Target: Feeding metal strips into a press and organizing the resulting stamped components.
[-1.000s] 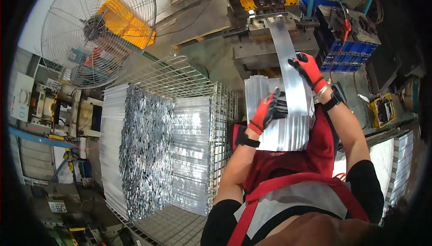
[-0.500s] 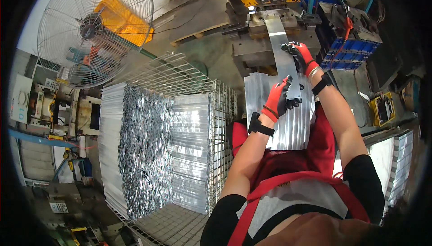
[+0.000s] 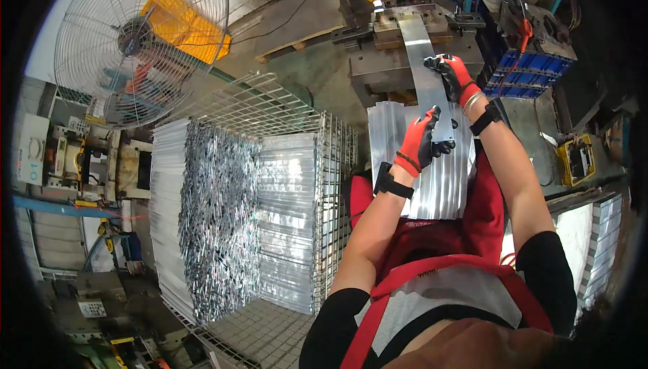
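Note:
A long flat metal strip (image 3: 423, 65) runs from my hands to the die block (image 3: 385, 31) of a press, where its far end lies. My left hand (image 3: 425, 139), in a red and black glove, is closed round the strip's near end, thumb on top. Farther up, my right hand (image 3: 451, 75), gloved the same way, pinches the strip's right edge. Under the strip, a stack of ribbed metal strips (image 3: 391, 133) rests across my lap. The fingers beneath the strip are partly hidden.
To the left stands a wire basket (image 3: 336, 166) packed with bundled metal strips (image 3: 287, 214). A large fan (image 3: 138, 38) is behind it. Blue crates (image 3: 523, 75) with tools stand right of the press, and a yellow bin (image 3: 576, 160) sits at the far right.
The view has shifted slightly. Both hands keep their grip on the metal strip, which still lies with its far end at the die block.

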A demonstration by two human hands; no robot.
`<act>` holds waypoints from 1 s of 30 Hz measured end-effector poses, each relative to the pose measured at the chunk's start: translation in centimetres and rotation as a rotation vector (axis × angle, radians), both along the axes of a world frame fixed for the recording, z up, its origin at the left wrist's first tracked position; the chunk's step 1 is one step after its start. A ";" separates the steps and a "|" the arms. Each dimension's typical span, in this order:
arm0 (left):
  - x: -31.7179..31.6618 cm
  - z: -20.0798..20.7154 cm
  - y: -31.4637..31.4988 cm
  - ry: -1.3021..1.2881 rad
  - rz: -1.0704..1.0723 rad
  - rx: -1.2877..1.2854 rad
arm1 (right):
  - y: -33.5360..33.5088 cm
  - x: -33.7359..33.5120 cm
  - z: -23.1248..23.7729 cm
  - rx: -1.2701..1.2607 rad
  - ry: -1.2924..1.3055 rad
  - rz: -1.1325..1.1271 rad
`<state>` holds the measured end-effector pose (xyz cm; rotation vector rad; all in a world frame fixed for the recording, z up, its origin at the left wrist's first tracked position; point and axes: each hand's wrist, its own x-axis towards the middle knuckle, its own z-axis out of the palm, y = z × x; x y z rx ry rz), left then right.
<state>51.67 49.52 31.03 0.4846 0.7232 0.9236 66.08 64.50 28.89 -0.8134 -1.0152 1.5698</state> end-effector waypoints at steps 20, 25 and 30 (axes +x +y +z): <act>-0.8 -2.1 -5.3 0.232 0.104 0.395 | -7.6 2.0 -1.3 0.367 -0.158 -0.004; -3.1 -3.9 -10.4 0.670 0.272 0.429 | -17.6 0.6 -3.6 -0.264 -0.039 -0.030; -6.7 -6.8 -13.0 1.109 0.174 0.194 | -20.9 0.4 -4.2 -0.264 -0.055 0.072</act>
